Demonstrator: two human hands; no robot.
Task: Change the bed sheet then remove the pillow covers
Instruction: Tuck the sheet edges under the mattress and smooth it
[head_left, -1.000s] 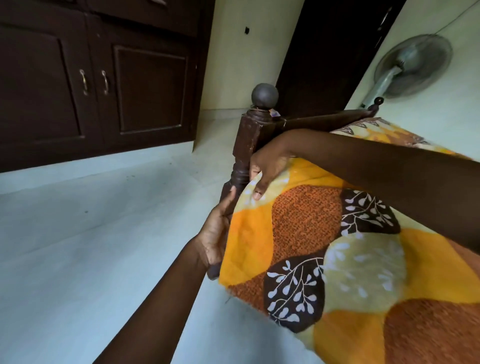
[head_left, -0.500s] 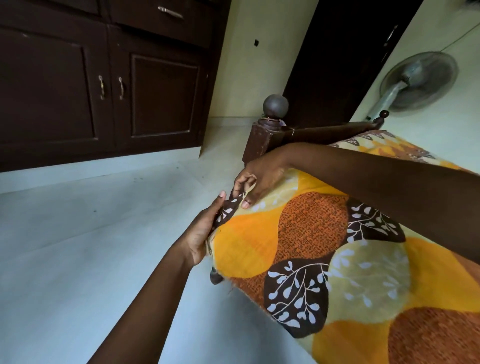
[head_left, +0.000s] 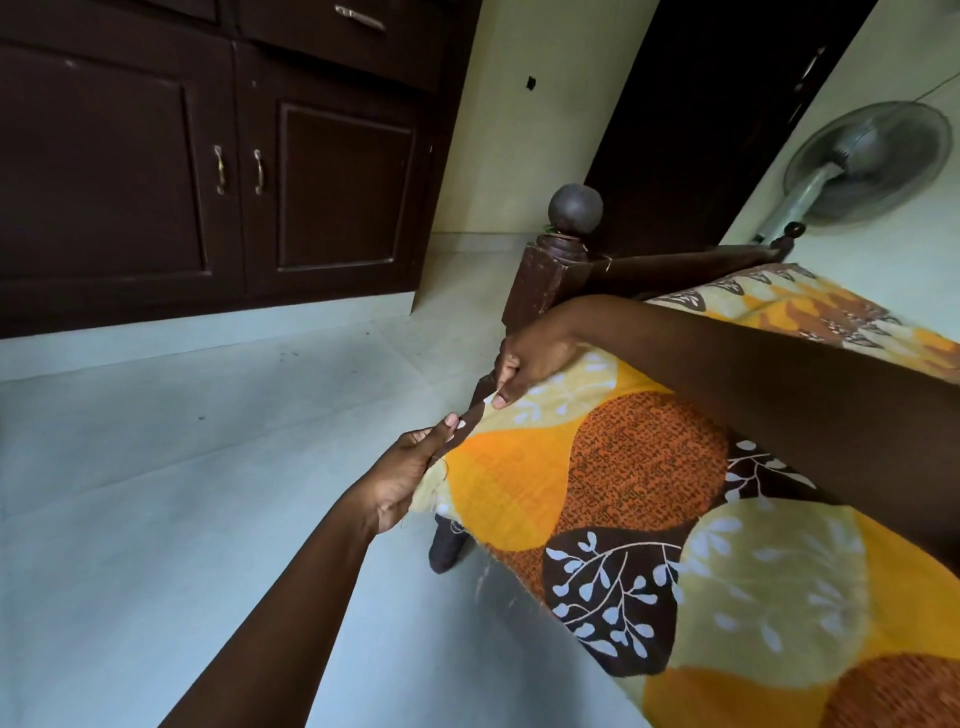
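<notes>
The orange-yellow leaf-printed cloth bed sheet (head_left: 623, 467) is being pinched by the left hand (head_left: 410, 480) and right hand (head_left: 532, 361) — a snag on the dark wooden bedpost (head_left: 548, 280) is probably being risked.

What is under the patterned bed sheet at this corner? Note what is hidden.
Below the bed sheet only a dark bed leg shows. Whatever else lies beneath the sheet is covered.

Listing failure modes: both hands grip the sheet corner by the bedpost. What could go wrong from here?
1. The bed sheet corner sits beside the bedpost; pulling may snag it there.
2. Loose threads show at the edge by the left hand; a hard tug could fray it more.
3. The right hand holds only a narrow edge strip, so it might slip.
</notes>
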